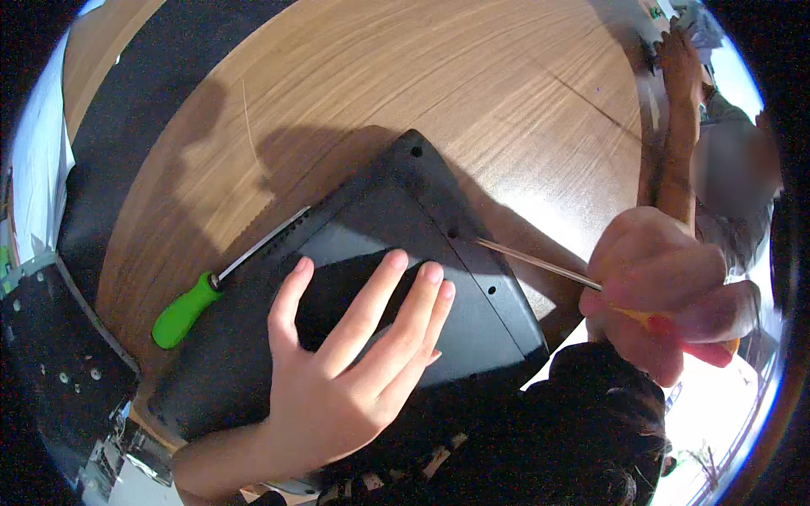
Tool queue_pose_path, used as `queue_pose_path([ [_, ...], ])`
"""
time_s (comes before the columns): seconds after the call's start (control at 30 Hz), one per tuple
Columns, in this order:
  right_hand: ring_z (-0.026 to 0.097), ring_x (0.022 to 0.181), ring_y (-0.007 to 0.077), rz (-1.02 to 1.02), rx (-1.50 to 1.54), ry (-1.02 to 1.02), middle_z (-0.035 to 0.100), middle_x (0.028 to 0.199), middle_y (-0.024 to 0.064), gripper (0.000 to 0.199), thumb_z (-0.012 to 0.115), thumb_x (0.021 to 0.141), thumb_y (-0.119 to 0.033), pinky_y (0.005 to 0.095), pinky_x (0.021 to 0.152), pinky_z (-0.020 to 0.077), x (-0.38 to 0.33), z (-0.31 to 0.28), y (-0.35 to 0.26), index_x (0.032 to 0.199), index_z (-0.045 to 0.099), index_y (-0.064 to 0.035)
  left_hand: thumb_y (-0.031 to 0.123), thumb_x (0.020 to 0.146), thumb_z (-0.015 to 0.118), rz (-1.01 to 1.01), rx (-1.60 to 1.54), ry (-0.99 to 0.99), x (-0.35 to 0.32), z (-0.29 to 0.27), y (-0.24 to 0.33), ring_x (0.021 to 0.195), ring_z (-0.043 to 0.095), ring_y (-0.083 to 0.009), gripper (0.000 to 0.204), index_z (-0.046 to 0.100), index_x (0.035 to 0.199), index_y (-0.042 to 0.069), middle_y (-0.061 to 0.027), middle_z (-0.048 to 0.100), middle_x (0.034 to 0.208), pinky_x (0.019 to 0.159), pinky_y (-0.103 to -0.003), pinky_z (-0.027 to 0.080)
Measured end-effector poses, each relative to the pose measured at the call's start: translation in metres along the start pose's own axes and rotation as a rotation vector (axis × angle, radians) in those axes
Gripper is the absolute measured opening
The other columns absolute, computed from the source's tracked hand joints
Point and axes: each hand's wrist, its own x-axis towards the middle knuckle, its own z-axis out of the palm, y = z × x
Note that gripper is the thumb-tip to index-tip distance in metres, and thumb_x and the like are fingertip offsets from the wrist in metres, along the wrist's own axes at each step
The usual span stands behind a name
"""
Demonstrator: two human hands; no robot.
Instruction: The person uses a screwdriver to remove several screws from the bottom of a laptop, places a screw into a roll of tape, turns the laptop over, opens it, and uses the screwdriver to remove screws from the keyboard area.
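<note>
A black laptop (475, 333) lies underside up on the wooden table, with screw holes along its edge. My left hand (350, 375) rests on its bottom cover, fingers spread and flat. To the right, my right hand (662, 287) is closed around the yellow and red handle of a screwdriver (540, 264). Its thin shaft points left, and the tip is at or close to a screw hole near the laptop's far right edge; I cannot tell whether it touches. Beside the laptop's left edge lies another screwdriver with a green handle (187, 312).
The curved wooden table (506, 76) spreads out beyond the laptop. A dark panel with holes (67, 337) sits at the left rim, with metal-looking parts below it. At the upper right is another person's arm (677, 126).
</note>
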Motion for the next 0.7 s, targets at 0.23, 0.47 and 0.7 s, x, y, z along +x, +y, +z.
queue_pose_path([
  [0.23,0.057,0.052,0.0152,0.007,-0.189,0.028,0.056,0.083,0.0141,0.027,0.057,0.091,-0.021,0.0243,0.044,0.0472,0.013,0.024,-0.016,0.106,0.041,-0.0058,0.026,0.074,0.07,0.048,-0.071,0.063,-0.011,0.0,0.002,0.12,0.05,-0.0199,0.049,0.061,0.12,0.012,0.0001,0.055,0.128,0.102,-0.057,0.027],
  [0.47,0.056,0.049,0.0135,0.21,-0.343,0.213,0.057,0.073,0.0108,0.024,0.063,0.087,-0.014,0.0227,0.043,0.0444,0.019,0.051,-0.028,0.096,0.043,-0.0039,0.026,0.074,0.07,0.029,-0.03,0.131,-0.022,0.017,0.004,0.123,0.046,-0.0169,0.048,0.06,0.119,0.013,0.0018,0.054,0.128,0.104,-0.057,0.025],
  [0.7,0.053,0.053,0.0069,0.496,-0.32,0.537,0.052,0.06,0.0008,0.025,0.073,0.079,-0.005,0.0198,0.044,0.0376,0.026,0.051,-0.044,0.074,0.049,-0.0048,0.024,0.077,0.069,0.082,-0.052,0.222,-0.026,0.018,0.0,0.12,0.047,-0.0158,0.042,0.062,0.116,0.011,0.0006,0.055,0.124,0.104,-0.055,0.025],
])
